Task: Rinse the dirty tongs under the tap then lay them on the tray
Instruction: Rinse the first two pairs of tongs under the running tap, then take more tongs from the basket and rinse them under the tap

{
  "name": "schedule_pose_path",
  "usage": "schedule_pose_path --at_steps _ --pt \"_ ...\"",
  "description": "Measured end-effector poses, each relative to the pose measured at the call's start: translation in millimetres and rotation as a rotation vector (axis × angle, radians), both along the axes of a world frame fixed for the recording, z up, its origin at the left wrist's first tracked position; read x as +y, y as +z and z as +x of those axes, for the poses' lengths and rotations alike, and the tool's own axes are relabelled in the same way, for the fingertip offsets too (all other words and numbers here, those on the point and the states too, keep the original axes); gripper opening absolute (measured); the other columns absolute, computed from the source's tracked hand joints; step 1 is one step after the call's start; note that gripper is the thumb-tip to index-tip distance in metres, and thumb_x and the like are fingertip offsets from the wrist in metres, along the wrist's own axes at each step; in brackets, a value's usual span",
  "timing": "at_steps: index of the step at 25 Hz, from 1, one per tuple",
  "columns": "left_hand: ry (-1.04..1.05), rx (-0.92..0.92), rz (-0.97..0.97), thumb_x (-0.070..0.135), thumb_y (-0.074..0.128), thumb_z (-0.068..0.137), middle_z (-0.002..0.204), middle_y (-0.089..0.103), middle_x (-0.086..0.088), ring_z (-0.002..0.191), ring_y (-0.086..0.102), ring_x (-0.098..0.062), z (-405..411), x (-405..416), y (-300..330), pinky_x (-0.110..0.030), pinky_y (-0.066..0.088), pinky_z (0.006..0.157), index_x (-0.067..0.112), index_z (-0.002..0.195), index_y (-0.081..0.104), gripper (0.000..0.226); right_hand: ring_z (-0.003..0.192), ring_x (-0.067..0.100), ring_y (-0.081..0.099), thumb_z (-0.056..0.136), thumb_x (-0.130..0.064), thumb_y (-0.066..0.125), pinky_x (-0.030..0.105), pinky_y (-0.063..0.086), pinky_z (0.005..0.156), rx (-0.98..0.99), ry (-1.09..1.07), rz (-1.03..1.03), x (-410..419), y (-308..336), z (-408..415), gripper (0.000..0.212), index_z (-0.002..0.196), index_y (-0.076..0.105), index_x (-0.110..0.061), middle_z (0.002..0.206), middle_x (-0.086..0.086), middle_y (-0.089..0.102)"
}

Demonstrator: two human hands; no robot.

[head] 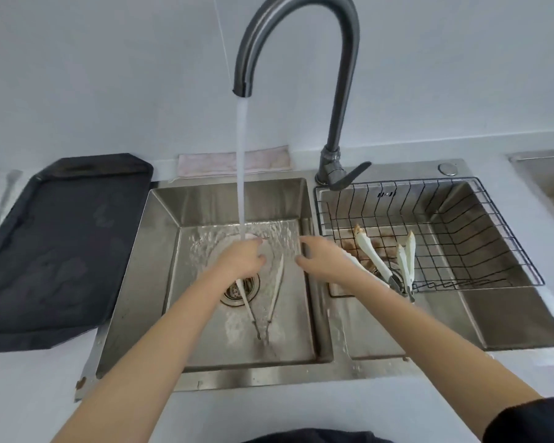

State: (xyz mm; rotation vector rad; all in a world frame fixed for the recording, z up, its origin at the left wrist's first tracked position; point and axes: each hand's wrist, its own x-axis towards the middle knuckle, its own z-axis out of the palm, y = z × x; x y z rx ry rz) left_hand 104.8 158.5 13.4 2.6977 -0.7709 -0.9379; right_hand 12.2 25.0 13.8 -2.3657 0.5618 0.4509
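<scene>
White tongs (277, 284) hang splayed in the left sink basin (160, 251), hinge end toward me. My left hand (242, 259) grips one of their arms near the tip, right under the running stream from the tap (288, 33). My right hand (323, 259) hovers with spread fingers just right of the tongs, over the divider between the basins, holding nothing. Two more dirty white tongs (375, 259) (408, 260) lie in the right basin inside a black wire basket (480, 219). The dark tray (55, 244) sits on the counter left of the sink.
The tap's lever (349, 179) points right behind the basket. A pale cloth (218, 164) lies folded behind the left basin. The drain strainer (242, 290) is beneath the tongs. Another steel edge (544, 174) shows at the far right.
</scene>
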Motion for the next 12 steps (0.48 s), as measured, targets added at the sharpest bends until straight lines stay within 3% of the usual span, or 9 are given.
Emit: schedule_pose_path --at_steps 3,5,7,8,9,12 --pt "-0.057 -0.050 -0.075 0.018 0.037 0.096 0.139 0.049 -0.017 0.126 0.048 -0.029 -25.0 -26.6 17.8 -0.032 0.038 0.102 0.005 0.138 0.041 0.044 0.131 0.031 0.045 0.093 -0.025 0.045 0.038 0.037 0.107 -0.039 -0.072 -0.010 -37.9 17.8 -26.2 0.056 0.146 0.033 -0.010 0.145 0.015 0.045" --pt "-0.071 -0.059 -0.108 0.019 0.038 0.096 0.135 0.054 -0.015 0.122 0.053 -0.028 -40.9 -47.8 22.5 -0.032 0.040 0.101 0.007 0.139 0.041 0.045 0.125 0.029 0.049 0.093 -0.025 0.045 0.037 0.044 0.098 -0.033 -0.134 -0.023 -63.0 21.5 -43.2 0.054 0.144 0.035 -0.011 0.144 0.014 0.045" --pt "-0.072 -0.058 -0.122 0.022 0.039 0.096 0.130 0.058 -0.013 0.116 0.057 -0.027 -57.6 -69.1 23.7 -0.033 0.042 0.099 0.009 0.138 0.042 0.044 0.087 0.023 0.059 0.092 -0.022 0.045 0.030 0.048 0.069 -0.025 -0.150 -0.033 -85.5 21.8 -61.0 0.043 0.133 0.047 -0.012 0.112 0.014 0.062" --pt "-0.072 -0.062 -0.125 0.023 0.039 0.096 0.128 0.059 -0.013 0.115 0.057 -0.027 -65.3 -79.2 23.8 -0.034 0.043 0.097 0.009 0.135 0.045 0.042 0.071 0.019 0.054 0.091 -0.019 0.044 0.031 0.045 0.060 -0.014 -0.148 -0.045 -94.9 22.6 -69.0 0.032 0.120 0.056 -0.013 0.089 0.010 0.061" --pt "-0.072 -0.065 -0.129 0.024 0.039 0.096 0.127 0.060 -0.013 0.114 0.058 -0.027 -72.7 -89.2 22.8 -0.035 0.044 0.096 0.009 0.131 0.049 0.040 0.068 0.019 0.053 0.089 -0.017 0.044 0.033 0.046 0.060 0.010 -0.144 -0.073 -103.5 22.0 -76.1 0.024 0.108 0.059 -0.013 0.081 0.009 0.058" --pt "-0.057 -0.029 -0.126 0.029 0.041 0.095 0.120 0.065 -0.010 0.107 0.061 -0.025 -94.7 -115.5 14.3 -0.034 0.048 0.089 0.011 0.121 0.058 0.036 0.101 0.032 0.061 0.089 -0.022 0.048 0.034 0.049 0.076 0.115 -0.173 -0.116 -122.7 8.4 -95.4 0.039 0.123 0.053 -0.002 0.114 0.019 0.061"
